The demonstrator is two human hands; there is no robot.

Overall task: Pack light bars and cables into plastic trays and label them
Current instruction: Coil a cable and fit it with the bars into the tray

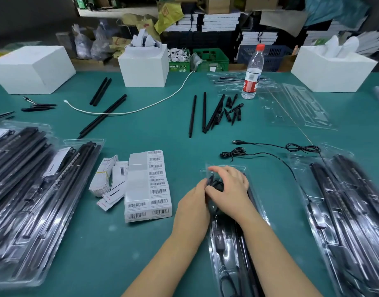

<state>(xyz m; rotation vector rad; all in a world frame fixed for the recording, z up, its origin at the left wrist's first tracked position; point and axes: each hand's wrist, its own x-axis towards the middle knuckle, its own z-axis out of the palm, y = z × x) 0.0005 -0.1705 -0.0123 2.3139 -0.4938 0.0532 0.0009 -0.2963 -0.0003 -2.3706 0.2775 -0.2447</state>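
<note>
Our left hand (195,197) pinches the coiled cable (215,185) at the far end of the tray (225,243). Just right of it, our right hand (229,185) curls over the coil, pressing it down. We judge the cable light and springy, the tray thin and flexible; better to hold the coil itself.

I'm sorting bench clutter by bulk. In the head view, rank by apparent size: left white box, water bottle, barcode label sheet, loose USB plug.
1. left white box
2. barcode label sheet, though it lies nearer the camera, so unsure against the box
3. water bottle
4. USB plug
</note>
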